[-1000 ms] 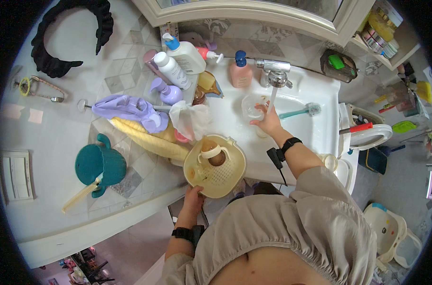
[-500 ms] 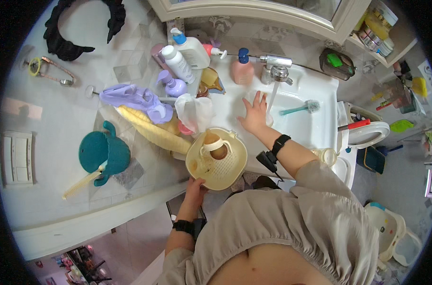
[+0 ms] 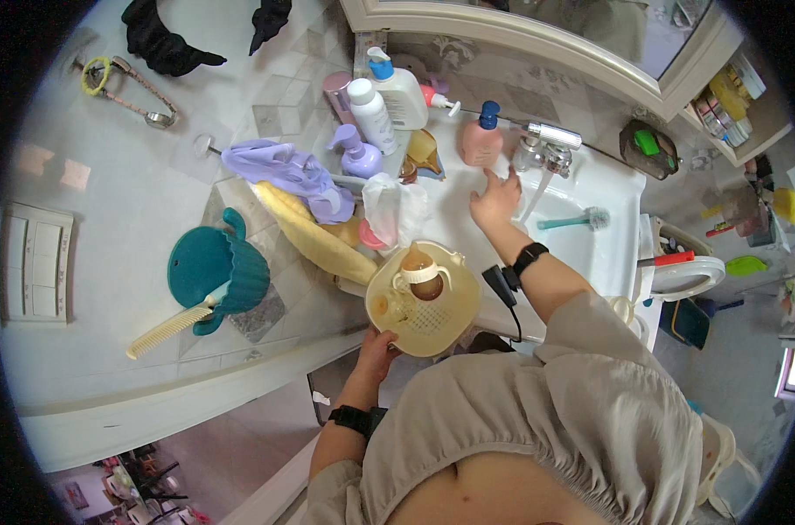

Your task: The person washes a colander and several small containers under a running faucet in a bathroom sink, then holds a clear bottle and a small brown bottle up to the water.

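Note:
My left hand [image 3: 379,352] grips the lower left rim of a cream perforated basin [image 3: 457,317], its fingers partly hidden under it. Inside the basin lies a baby bottle [image 3: 427,286] with a teat, white handles and a brownish body; a clear piece beside it is hard to make out. My right hand [image 3: 496,206] is held over the sink's left edge with nothing in it, fingers apart. Its fingertips are just below a salmon pump bottle [image 3: 481,140] with a blue head. To its right, a thin stream seems to run from the chrome faucet [image 3: 557,159].
A teal-handled brush [image 3: 564,223] lies in the white sink [image 3: 620,188]. Several bottles, among them a purple pump bottle [image 3: 357,153], crowd the back left corner. Purple gloves [image 3: 284,179] and a yellow cloth [image 3: 306,241] hang left of the basin. A teal holder [image 3: 231,271] carries a comb [image 3: 166,332].
The view has shifted, so the scene sits farther right. My right hand has moved closer to the salmon pump bottle, its fingers less spread. My left hand keeps hold of the basin.

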{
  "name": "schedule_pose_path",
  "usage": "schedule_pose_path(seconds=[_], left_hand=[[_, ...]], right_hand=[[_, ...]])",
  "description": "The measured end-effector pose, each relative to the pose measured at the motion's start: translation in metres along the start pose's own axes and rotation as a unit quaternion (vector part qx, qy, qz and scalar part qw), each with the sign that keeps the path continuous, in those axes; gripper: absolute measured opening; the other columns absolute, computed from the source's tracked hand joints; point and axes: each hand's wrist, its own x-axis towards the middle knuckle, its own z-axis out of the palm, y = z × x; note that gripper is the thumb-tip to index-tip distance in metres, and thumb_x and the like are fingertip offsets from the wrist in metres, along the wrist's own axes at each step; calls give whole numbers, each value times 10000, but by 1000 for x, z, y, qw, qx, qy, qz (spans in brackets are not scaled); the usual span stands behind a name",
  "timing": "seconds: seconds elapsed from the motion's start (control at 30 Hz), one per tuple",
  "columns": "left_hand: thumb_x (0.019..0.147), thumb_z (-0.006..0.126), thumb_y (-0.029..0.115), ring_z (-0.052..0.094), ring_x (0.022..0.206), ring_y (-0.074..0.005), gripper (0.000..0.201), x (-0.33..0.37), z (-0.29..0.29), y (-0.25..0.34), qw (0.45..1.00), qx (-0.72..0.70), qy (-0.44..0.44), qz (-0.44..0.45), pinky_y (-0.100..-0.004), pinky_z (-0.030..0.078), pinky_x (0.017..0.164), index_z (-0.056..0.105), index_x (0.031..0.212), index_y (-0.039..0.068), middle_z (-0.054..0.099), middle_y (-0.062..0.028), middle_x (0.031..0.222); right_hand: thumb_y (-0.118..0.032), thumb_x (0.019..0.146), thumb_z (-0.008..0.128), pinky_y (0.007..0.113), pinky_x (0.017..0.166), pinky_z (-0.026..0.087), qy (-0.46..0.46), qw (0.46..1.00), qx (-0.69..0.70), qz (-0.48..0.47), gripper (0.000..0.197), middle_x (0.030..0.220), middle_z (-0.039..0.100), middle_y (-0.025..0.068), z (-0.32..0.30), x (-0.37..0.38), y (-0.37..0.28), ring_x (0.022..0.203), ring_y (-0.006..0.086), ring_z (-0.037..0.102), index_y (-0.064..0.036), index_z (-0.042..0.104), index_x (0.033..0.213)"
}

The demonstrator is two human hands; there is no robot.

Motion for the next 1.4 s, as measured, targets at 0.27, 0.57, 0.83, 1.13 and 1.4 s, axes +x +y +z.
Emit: schedule_pose_path(seconds=[0.27,0.57,0.83,1.13,1.4], left_hand=[[702,484,59,513,977,-242,559,-3,6,10,1000,21,-9,-21,-388,464,765,314,1234,59,471,-105,1138],[707,488,71,492,984,-266,570,-2,5,4,998,22,40,-44,-406,449,787,285,1240,60,441,-103,1160],[716,491,85,492,990,-259,553,6,-3,-5,1000,1,-7,-19,-403,453,782,289,1230,61,445,-106,1150],[709,497,82,495,1002,-250,568,14,-12,-16,999,-9,-19,-27,-395,456,771,292,1238,89,446,-101,1163],[714,486,76,534,939,-253,558,9,-5,-11,999,-14,-29,-21,-383,474,731,306,1242,69,492,-106,1113]], right_hand=[[-59,636,628,402,923,337,-156,922,261,-240,471,1122,496,174,34,24,-55,1080,338,427,-43,513,1093],[-83,764,549,318,714,454,-286,871,399,-4,171,870,623,114,81,56,-68,811,231,594,-41,573,928],[-37,814,499,244,624,410,-179,880,440,29,96,744,541,38,93,45,-50,684,125,493,-47,517,907],[-177,891,416,308,527,438,-273,810,486,180,71,820,500,32,60,32,-35,665,147,497,-130,424,944],[-37,801,448,345,654,397,-168,883,432,72,75,742,501,114,60,-3,12,702,237,474,-39,460,875]])
